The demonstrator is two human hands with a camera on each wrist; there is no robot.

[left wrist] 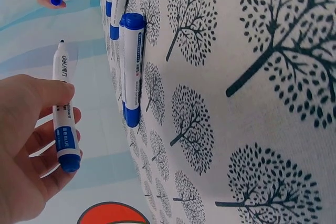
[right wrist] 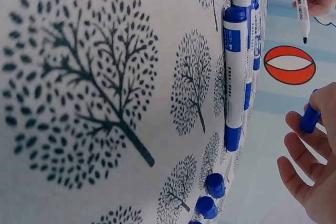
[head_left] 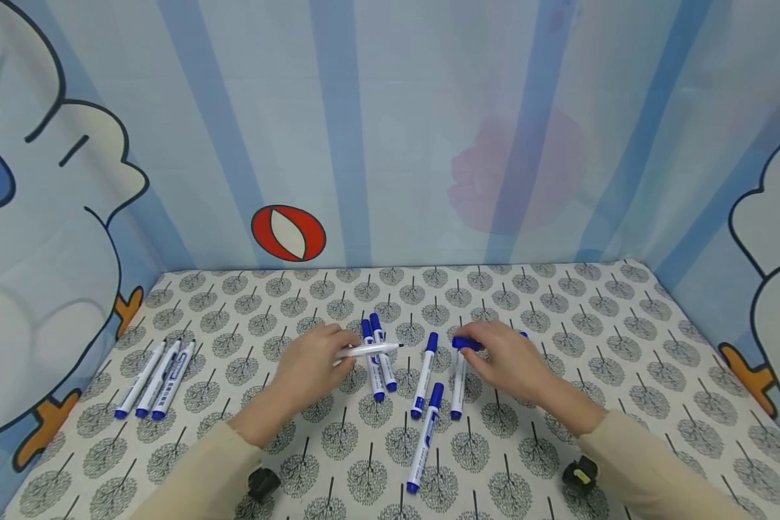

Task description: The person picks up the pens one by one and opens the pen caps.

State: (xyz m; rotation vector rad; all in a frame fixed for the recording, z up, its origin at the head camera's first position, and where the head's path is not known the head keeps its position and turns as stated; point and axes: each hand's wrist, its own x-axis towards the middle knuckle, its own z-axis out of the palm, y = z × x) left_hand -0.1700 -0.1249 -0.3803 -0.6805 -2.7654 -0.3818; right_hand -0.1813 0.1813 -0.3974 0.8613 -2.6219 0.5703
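My left hand [head_left: 315, 365] holds an uncapped whiteboard marker [left wrist: 65, 103] between thumb and fingers. Its white barrel has a blue label, and its dark tip points toward the right hand. A blue marker cap [right wrist: 310, 118] is pinched by my right hand [head_left: 510, 361], apart from the tip. Between and below the hands lie several capped markers, among them a near one [head_left: 424, 440], a middle one [head_left: 425, 377] and one below the right hand [head_left: 458, 386]. Two more capped markers [head_left: 380, 354] lie side by side behind the held marker.
Three uncapped markers [head_left: 156, 379] lie in a row at the left, tips away from me. Loose blue caps [right wrist: 215, 185] stand on the patterned tablecloth [head_left: 624, 433] near the right hand. A printed curtain [head_left: 403, 144] rises behind the table.
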